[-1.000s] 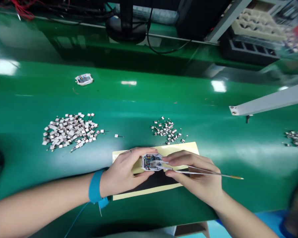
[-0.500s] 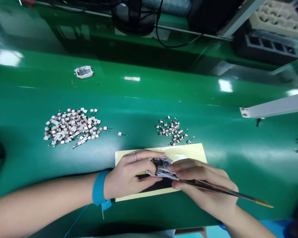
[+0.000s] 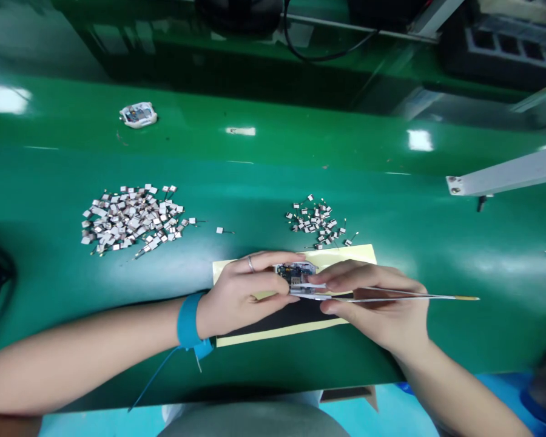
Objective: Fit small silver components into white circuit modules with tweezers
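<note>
My left hand [image 3: 250, 294], with a ring and a blue wrist strap [image 3: 188, 321], grips a small white casing with a circuit board [image 3: 293, 274] inside it by its left side. Tweezers [image 3: 391, 297] lie between the thumb and fingers of my right hand [image 3: 377, 303]. Their tips reach the casing's lower edge, and my right fingertips are close against its right side. What the tips pinch, if anything, is too small to tell. Beneath both hands is a yellow-edged sheet with a black middle [image 3: 273, 318].
A big heap of small square parts with short leads [image 3: 131, 218] lies left on the green table, a smaller heap [image 3: 316, 223] beyond the sheet, and one loose part [image 3: 219, 230] between. Another open casing [image 3: 138, 115] sits far left. A metal bar [image 3: 509, 173] juts in from the right.
The view has shifted, so most things sit higher in the picture. The tweezers' rear end has swung up, from slanting to nearly level. Both hands still hold the casing and tweezers.
</note>
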A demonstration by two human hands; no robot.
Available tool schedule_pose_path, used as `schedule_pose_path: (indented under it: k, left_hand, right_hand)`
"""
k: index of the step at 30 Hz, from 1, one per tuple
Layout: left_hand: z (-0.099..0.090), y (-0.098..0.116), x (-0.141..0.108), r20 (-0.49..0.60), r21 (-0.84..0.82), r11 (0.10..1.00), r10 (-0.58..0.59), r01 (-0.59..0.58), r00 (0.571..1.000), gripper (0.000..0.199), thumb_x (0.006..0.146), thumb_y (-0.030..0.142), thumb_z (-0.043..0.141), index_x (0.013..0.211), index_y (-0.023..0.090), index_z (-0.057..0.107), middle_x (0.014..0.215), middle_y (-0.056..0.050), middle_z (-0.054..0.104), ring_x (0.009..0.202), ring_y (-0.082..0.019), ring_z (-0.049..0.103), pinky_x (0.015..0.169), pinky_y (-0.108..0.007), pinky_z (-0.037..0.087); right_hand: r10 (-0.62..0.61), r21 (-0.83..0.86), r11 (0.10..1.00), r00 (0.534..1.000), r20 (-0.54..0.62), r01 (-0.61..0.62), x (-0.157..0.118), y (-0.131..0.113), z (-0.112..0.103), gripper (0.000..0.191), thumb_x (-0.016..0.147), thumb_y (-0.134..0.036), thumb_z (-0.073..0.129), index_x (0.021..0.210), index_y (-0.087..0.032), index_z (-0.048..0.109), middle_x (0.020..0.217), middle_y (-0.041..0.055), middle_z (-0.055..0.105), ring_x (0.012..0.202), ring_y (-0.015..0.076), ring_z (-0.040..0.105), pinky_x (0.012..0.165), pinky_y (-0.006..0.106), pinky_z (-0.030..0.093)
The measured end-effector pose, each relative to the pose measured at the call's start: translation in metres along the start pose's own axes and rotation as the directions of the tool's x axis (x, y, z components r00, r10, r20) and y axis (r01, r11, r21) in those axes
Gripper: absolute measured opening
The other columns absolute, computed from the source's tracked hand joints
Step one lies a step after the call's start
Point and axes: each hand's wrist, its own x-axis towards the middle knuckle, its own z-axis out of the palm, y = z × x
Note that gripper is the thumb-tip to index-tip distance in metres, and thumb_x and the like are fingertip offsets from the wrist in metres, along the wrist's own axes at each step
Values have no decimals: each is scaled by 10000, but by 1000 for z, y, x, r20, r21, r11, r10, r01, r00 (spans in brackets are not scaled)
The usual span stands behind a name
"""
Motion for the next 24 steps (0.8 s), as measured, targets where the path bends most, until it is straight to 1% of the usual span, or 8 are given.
schedule_pose_path:
  k: [2, 5, 8, 13, 16, 19, 21, 24]
  left_hand:
    - [0, 0, 0, -4, 8, 1000, 10, -10, 1000, 110, 710, 47, 580, 624, 109, 548, 1077, -160, 562, 951, -178, 576, 796, -251, 485]
    - [0, 0, 1, -16, 12, 1000, 14, -14, 1000, 96, 708, 55, 585, 632, 107, 559, 1076, -161, 563, 958, -178, 573, 808, -251, 483]
    - [-1, 1, 1, -35, 39, 999, 21, -20, 999, 61, 691, 95, 618, 654, 117, 575, 1060, -140, 582, 912, -166, 596, 777, -231, 500]
    - [-3, 1, 2, -80, 99, 995, 37, -29, 996, 70, 654, 123, 657, 675, 148, 595, 1022, -89, 618, 838, -161, 627, 717, -206, 521]
    - [-3, 1, 3, -94, 91, 996, 34, -25, 995, 92, 640, 126, 669, 669, 165, 591, 1012, -74, 624, 862, -173, 621, 715, -214, 525]
    - [-3, 1, 3, -95, 83, 997, 12, -4, 995, 86, 647, 160, 667, 662, 182, 585, 997, -50, 631, 870, -172, 620, 710, -218, 529]
    - [-3, 1, 3, -100, 77, 997, -1, 9, 995, 78, 657, 185, 660, 666, 185, 583, 986, -41, 635, 868, -169, 621, 709, -214, 530]
    - [-4, 0, 2, -112, 48, 998, -23, 29, 993, 99, 647, 198, 670, 690, 181, 582, 980, -45, 636, 871, -173, 621, 713, -220, 531]
  right_hand:
    - [-14, -18, 1000, 1000, 0, 14, 0, 1, 1, 268, 581, -26, 703, 774, -197, 629, 812, 16, 666, 743, 182, 627, 663, 303, 532]
    - [-38, -25, 999, 997, -69, 36, -2, 2, 4, 271, 577, -6, 698, 757, -199, 636, 783, 5, 667, 726, 185, 626, 661, 316, 528]
    - [-65, -27, 998, 987, -146, 62, -4, 2, 8, 274, 568, 15, 694, 739, -193, 641, 756, 3, 668, 715, 193, 626, 654, 328, 525]
    - [-95, -4, 995, 976, -196, 97, -4, 3, 12, 287, 566, 28, 687, 750, -187, 642, 764, 0, 664, 711, 193, 622, 640, 330, 521]
    - [-134, 70, 986, 970, -201, 151, -2, 6, 13, 296, 567, 66, 668, 767, -149, 635, 741, 19, 658, 717, 191, 620, 634, 322, 519]
    - [-183, 125, 970, 963, -197, 210, -1, 9, 11, 267, 581, 87, 644, 760, -111, 628, 740, 57, 654, 718, 209, 618, 639, 353, 514]
    - [-204, 132, 964, 962, -183, 230, 0, 11, 8, 262, 579, 80, 650, 763, -105, 628, 764, 75, 654, 723, 222, 616, 638, 372, 508]
    - [-238, 93, 963, 961, -139, 252, 0, 13, 5, 304, 550, 63, 684, 792, -115, 633, 810, 78, 650, 735, 226, 612, 625, 370, 504]
